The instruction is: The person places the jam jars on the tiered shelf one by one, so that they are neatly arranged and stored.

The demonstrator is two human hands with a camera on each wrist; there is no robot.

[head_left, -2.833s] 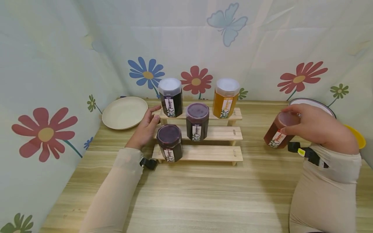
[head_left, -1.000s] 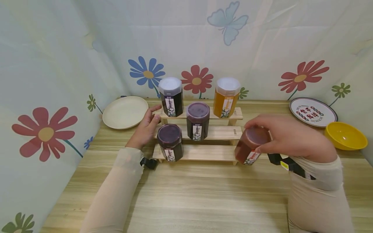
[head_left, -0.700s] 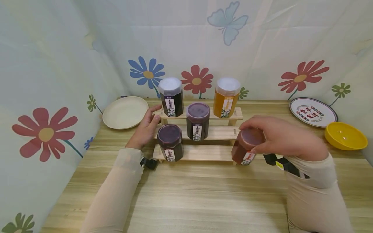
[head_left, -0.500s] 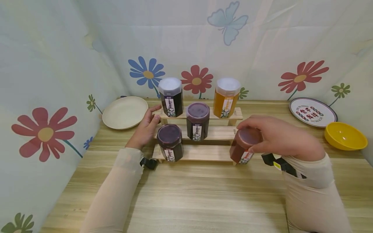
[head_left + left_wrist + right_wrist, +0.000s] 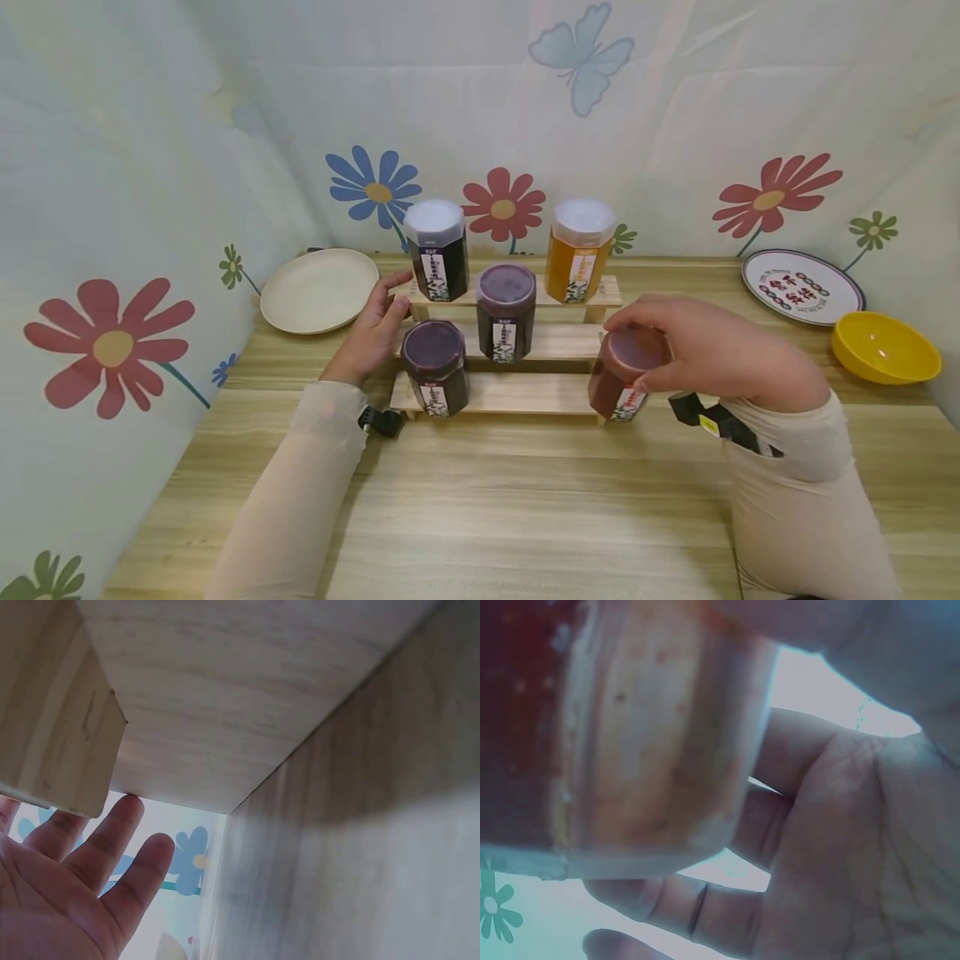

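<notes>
My right hand [image 5: 705, 350] grips a reddish-brown jar [image 5: 613, 385] by its top, fingers and thumb around the lid. In the head view that jar overlaps the right end of the lowest step of a three-tier wooden rack [image 5: 532, 393]. My left hand [image 5: 372, 333] rests at the rack's left side, its fingers [image 5: 154, 859] extended and spread in the left wrist view. A dark purple jar [image 5: 441, 393] stands on the low step's left end, and another purple jar [image 5: 506, 333] on the middle step. The top step bears a black jar [image 5: 442, 275] and an amber jar [image 5: 576, 271].
A cream plate [image 5: 318, 292] lies behind my left hand. At the back right are a white plate with red lettering [image 5: 802, 287] and a yellow bowl [image 5: 885, 350]. A flower-printed curtain [image 5: 660, 125] hangs behind the wooden table [image 5: 510, 500].
My right hand has carried the reddish-brown jar leftward from the open table to the rack's lowest step, and the jar is more upright. The left hand has stayed at the rack.
</notes>
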